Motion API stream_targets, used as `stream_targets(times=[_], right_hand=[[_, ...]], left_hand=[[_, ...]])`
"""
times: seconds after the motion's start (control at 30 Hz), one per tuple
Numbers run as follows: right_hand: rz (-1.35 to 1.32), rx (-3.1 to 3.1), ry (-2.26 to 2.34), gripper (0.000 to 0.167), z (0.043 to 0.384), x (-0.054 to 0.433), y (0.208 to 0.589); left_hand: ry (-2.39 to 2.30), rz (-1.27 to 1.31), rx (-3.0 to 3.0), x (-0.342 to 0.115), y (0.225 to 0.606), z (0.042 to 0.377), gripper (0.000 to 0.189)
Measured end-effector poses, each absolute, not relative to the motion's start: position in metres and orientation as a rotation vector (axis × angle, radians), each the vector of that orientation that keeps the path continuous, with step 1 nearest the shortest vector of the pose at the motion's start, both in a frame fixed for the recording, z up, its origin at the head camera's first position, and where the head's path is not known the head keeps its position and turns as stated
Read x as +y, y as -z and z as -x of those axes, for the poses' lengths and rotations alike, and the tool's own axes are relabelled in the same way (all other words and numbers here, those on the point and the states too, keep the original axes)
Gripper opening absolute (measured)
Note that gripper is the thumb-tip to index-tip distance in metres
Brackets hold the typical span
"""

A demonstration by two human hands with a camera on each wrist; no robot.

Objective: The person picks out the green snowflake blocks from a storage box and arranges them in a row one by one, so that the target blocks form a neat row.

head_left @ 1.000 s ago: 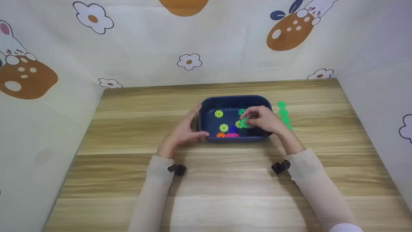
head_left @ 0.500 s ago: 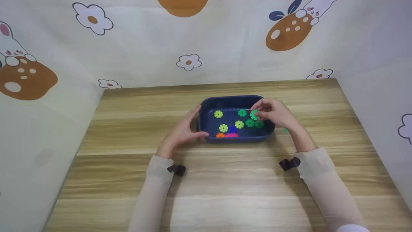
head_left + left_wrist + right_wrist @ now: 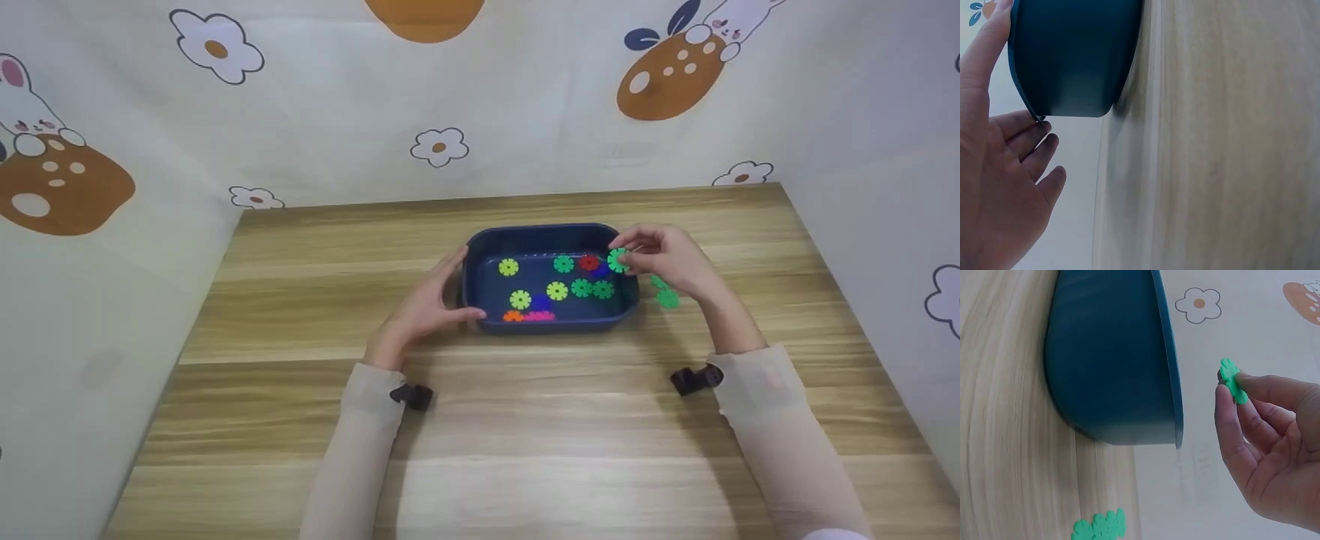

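A dark blue plastic bin (image 3: 555,325) on the table has several flower-shaped plastic discs lying inside, in yellow, green, red, blue, orange and pink. My left hand (image 3: 427,304) rests against the bin's left end, thumb at the front rim and extended fingers along the side; in the left wrist view its fingertips (image 3: 1044,126) are right at the rim. Between thumb and fingers my right hand (image 3: 671,259) pinches a green flower-shaped disc (image 3: 618,260) over the bin's right rim. In the right wrist view this green disc (image 3: 1233,381) is held edge-on, higher than the rim.
Just right of the bin, more green discs (image 3: 665,294) lie on the wooden table (image 3: 525,420) in a row, partly hidden by my right hand. A patterned cloth (image 3: 525,97) hangs behind the table. Small black cameras (image 3: 696,379) sit on both wrists.
My right hand has lifted a green disc from inside the bin and carried it right to the right rim. The red disc and several green ones are now uncovered. My left hand has stayed put.
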State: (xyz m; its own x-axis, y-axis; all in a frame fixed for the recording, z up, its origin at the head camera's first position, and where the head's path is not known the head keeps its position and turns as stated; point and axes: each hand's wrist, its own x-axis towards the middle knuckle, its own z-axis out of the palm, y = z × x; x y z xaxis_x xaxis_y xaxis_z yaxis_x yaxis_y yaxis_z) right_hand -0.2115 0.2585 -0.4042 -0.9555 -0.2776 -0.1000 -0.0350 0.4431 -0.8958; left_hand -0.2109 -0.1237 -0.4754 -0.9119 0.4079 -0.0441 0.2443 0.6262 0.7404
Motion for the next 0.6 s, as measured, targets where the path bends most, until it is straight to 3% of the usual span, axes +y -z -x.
stream_targets(times=[0.6], right_hand=[[0.23,2.51,1.561,0.03,0.205,0.29,0.406]], left_hand=[[-1.138,-0.563,2.657,-0.124,0.476,0.212,0.11]])
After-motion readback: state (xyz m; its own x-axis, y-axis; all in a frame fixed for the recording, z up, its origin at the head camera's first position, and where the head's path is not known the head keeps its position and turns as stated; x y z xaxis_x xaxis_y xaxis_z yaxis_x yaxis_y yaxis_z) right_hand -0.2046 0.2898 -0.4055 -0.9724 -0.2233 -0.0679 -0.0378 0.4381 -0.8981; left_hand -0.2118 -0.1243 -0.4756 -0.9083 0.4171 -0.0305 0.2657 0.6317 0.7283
